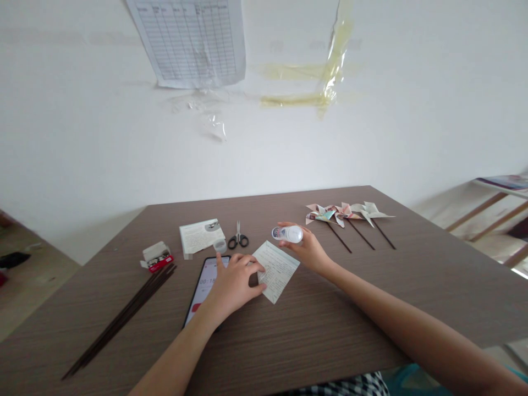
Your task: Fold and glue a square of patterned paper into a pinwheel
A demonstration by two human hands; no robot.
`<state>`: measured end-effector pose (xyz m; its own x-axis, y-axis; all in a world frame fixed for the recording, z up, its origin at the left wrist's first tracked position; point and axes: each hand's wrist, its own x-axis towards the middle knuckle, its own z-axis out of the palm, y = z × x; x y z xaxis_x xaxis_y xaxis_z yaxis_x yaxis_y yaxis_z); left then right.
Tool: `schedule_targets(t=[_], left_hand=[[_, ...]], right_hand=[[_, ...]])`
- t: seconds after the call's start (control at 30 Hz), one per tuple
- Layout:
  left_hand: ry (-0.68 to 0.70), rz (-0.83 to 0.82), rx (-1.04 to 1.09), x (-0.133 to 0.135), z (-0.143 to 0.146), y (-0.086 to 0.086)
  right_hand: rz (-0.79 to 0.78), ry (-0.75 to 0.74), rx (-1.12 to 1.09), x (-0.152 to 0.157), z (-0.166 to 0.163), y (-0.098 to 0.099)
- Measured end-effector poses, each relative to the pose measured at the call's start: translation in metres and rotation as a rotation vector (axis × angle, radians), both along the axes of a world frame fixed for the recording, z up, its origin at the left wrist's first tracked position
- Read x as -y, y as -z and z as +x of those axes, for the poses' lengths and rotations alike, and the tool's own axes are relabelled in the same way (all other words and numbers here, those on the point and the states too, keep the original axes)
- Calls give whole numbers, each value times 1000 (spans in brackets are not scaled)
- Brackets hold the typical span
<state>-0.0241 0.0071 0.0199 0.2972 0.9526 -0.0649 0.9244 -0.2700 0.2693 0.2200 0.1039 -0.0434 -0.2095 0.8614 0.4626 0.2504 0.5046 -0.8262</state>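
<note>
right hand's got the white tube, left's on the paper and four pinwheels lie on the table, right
Not four: the head view shows three pinwheels on the table. The right hand has the white tube, and the left hand is on the paper.

"What is everything lying on?"
"A brown table (pixel 330 341) with a wood-grain top"
"And over on the left?"
"A bundle of thin dark sticks (pixel 124 314) set slantwise, with an open red-and-white box (pixel 158 257) just beyond their far ends"
"Towards the middle?"
"Some printed sheets (pixel 200 237), a clear cap (pixel 220 246) by their corner, black-handled scissors (pixel 238 240) beside that, a phone (pixel 203 283) with its screen lit, and a square of printed paper (pixel 278 272) turned cornerwise"
"The right?"
"Three paper pinwheels (pixel 344 210) in a row at the far side, their dark stems (pixel 361 234) slanting nearer and to the right"
</note>
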Motion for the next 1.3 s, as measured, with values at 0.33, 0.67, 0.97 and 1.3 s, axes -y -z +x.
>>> schedule_targets(t=[0.33, 0.67, 0.97, 1.3], left_hand=[[11, 8, 0, 0, -3, 3], [14, -3, -10, -1, -3, 3], [14, 1, -21, 1, -3, 0], [20, 7, -13, 0, -7, 4]], right_hand=[[-239, -264, -329, -13, 6, 7], [-244, -14, -325, -18, 16, 9], [112, 177, 106, -24, 15, 17], [265, 141, 563, -31, 1, -1]])
